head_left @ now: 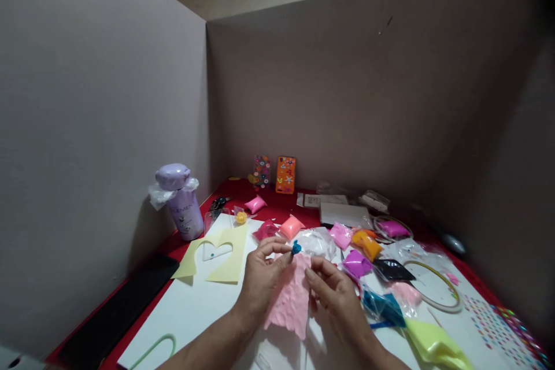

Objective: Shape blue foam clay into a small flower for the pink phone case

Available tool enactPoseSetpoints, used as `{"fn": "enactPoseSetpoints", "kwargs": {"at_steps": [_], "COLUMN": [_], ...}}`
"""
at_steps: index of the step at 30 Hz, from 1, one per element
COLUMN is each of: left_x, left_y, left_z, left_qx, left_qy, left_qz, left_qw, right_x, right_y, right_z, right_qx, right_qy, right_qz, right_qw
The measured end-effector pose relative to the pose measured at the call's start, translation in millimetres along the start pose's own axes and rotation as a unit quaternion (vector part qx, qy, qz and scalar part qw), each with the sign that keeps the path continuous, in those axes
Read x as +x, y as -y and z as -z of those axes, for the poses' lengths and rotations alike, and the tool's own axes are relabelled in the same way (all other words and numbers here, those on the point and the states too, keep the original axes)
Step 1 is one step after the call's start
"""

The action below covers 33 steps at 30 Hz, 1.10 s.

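Observation:
A flat pink piece (289,303) with a bumpy surface and uneven lower edge is held up between both hands. My left hand (265,272) has its thumb and fingers closed at the piece's upper left, beside a small blue lump (296,247) at the top edge. My right hand (332,289) pinches the right edge of the pink piece between thumb and fingers. Whether the blue lump is attached to the piece or held in the left fingertips cannot be made out.
Colourful packets, including an orange one (366,244), lie beyond and right of the hands. Yellow paper (232,254) with a heart cutout lies left. A purple bottle (186,214), black slab (124,315), embroidery hoop (455,295) and orange phone case (286,174) stand or lie around.

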State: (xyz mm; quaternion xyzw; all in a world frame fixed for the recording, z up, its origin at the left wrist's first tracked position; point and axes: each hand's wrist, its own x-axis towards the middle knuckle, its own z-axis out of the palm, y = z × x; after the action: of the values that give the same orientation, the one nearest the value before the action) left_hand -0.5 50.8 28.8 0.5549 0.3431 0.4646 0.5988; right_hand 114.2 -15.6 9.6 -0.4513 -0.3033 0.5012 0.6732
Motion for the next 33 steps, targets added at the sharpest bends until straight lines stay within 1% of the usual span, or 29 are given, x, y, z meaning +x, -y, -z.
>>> {"fn": "enactPoseSetpoints", "kwargs": {"at_steps": [3, 6, 11, 15, 19, 26, 33], "left_x": [-1.8, -3.5, -8.3, -12.5, -13.8, -10.9, -10.0], "left_y": [2.6, 3.0, -1.6, -2.3, 0.3, 5.2, 3.2], "left_z": [-1.1, -1.2, -2.1, -4.3, -5.2, -3.8, -5.5], "left_qx": [0.043, 0.088, 0.141, 0.154, 0.165, 0.152, 0.168], "left_qy": [-0.016, -0.012, -0.012, -0.004, -0.013, -0.013, -0.023], "left_qz": [-0.011, -0.029, -0.051, -0.067, -0.091, -0.092, -0.108], "left_qw": [0.999, 0.996, 0.989, 0.986, 0.982, 0.984, 0.98], "right_x": [-2.4, -4.8, -3.4, -1.8, -1.8, -2.1, -3.1], "right_y": [-2.0, -4.4, -7.9, -8.9, -10.1, -9.7, -10.4], "right_z": [1.3, 2.9, 5.2, 5.9, 6.4, 6.1, 5.2], "right_qx": [-0.053, -0.073, -0.087, -0.081, -0.07, -0.065, -0.058], "right_qy": [0.002, 0.008, 0.021, 0.021, 0.025, 0.023, 0.019], "right_qz": [0.031, 0.054, 0.065, 0.058, 0.049, 0.043, 0.046], "right_qw": [0.998, 0.996, 0.994, 0.995, 0.996, 0.997, 0.997]}}
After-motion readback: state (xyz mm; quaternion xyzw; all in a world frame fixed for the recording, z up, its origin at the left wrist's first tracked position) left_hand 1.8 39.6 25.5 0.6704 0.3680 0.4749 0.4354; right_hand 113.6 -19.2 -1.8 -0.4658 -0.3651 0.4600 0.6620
